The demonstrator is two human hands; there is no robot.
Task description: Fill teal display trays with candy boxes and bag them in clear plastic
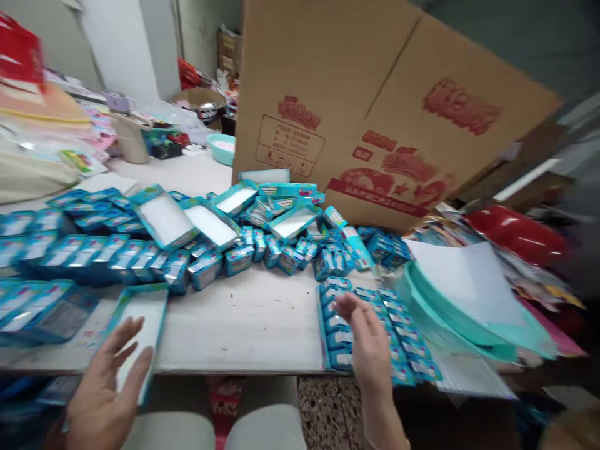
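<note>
An open, shallow blue tray box (147, 319) with a white inside lies at the near left, tilted over the table edge. My left hand (107, 381) is over its near part, with thumb and fingers spread; whether it touches the tray is unclear. On the right, my right hand (368, 334) is above rows of small blue boxes (337, 322), its fingers loosely bent and apart from the thumb. I see nothing held in it. The nearest row stands in a blue tray, partly hidden by the hand.
Many small blue boxes (96, 256) are lined up at the left. More trays (210, 222) lie piled behind. A large brown carton (328, 81) stands at the back. Turquoise basins (426, 306) with white sheets are at the right, and the white table (244, 325) ends near my legs.
</note>
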